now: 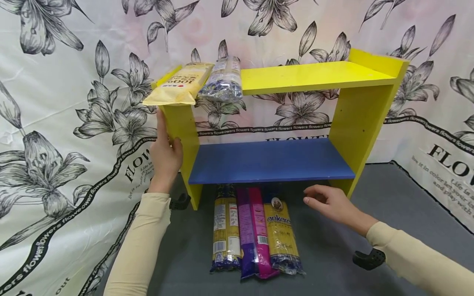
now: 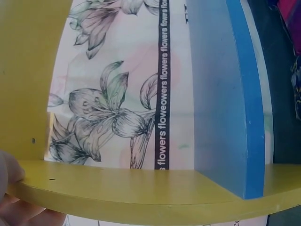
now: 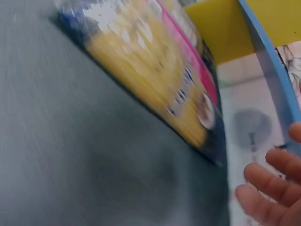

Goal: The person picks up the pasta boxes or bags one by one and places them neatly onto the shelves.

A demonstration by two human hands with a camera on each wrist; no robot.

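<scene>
A yellow shelf unit [image 1: 355,119] with a blue middle shelf [image 1: 270,160] stands on the dark table. My left hand [image 1: 166,156] grips its left side panel near the top; in the left wrist view the thumb [image 2: 11,169] lies on one face and the fingers [image 2: 28,214] on the other. Near the lower right of the unit, my right hand [image 1: 329,203] hovers with loosely bent fingers and nothing in them. Beside it lies a yellow pasta pack [image 1: 283,234] marked "ankara", next to a pink-purple pack [image 1: 255,234] and another yellow pasta pack [image 1: 226,230].
On the top board's left end lie a yellow packet [image 1: 181,84] and a clear-and-blue packet [image 1: 223,80], both reaching over the front edge. Behind the unit hangs a flower-printed cloth [image 1: 111,102]. The dark grey table [image 1: 326,263] extends in front and to the right.
</scene>
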